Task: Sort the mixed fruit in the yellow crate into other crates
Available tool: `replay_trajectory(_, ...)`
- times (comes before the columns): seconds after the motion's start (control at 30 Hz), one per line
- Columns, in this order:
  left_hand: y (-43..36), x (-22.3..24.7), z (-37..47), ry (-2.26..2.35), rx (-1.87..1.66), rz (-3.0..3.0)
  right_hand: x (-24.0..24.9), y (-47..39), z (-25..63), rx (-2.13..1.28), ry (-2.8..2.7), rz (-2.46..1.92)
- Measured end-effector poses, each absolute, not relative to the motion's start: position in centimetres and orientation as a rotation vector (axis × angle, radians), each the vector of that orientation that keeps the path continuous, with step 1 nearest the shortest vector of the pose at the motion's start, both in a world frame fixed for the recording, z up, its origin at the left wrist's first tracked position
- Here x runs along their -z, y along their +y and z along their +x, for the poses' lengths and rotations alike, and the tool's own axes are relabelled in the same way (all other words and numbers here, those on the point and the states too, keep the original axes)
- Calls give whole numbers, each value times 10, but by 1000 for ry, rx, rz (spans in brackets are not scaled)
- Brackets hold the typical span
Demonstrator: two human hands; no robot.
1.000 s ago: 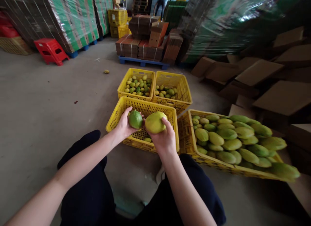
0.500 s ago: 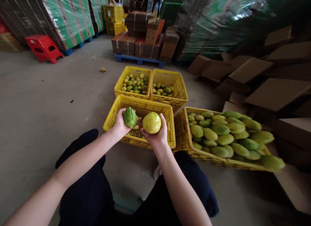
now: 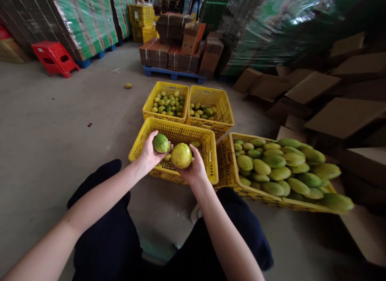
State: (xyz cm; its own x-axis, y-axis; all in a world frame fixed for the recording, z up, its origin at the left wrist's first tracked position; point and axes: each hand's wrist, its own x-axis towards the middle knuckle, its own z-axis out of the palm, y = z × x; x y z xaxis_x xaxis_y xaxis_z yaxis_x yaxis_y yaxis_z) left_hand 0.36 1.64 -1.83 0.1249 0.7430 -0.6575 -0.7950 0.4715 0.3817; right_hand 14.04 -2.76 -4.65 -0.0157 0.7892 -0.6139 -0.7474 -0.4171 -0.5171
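Observation:
Closed round a green papaya [image 3: 161, 143], my left hand [image 3: 148, 151] is over the near yellow crate [image 3: 138, 142]. The fruit looks bumpy and is seen nearly end-on. Beside it, my right hand [image 3: 196, 167] grips a rounder, yellow papaya [image 3: 181, 155], its thumb along the right side. Both fruits sit close together above the crate. Below them, a few more fruits lie in that crate, partly hidden by my hands. To the right stands a long yellow crate [image 3: 233, 168] heaped with green-yellow papayas [image 3: 280, 173].
Behind the near crate are two more yellow crates, left [image 3: 147, 108] and right [image 3: 227, 108], holding smaller-looking fruits. One fruit [image 3: 128, 85] lies on the floor. A red stool [image 3: 54, 57] is at left, bundled cardboard on a blue pallet [image 3: 175, 73] behind, loose boxes [image 3: 313, 87] at right.
My right hand has moved slightly left and down with the yellow papaya, uncovering a fruit in the crate. The green papaya has turned and shifted slightly up in my left hand.

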Motion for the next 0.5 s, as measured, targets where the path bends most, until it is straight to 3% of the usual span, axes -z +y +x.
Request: replay_trajectory(0.5,8,12,-6,778,-1112,-63,21,-30,140,-1602,147,-1034)
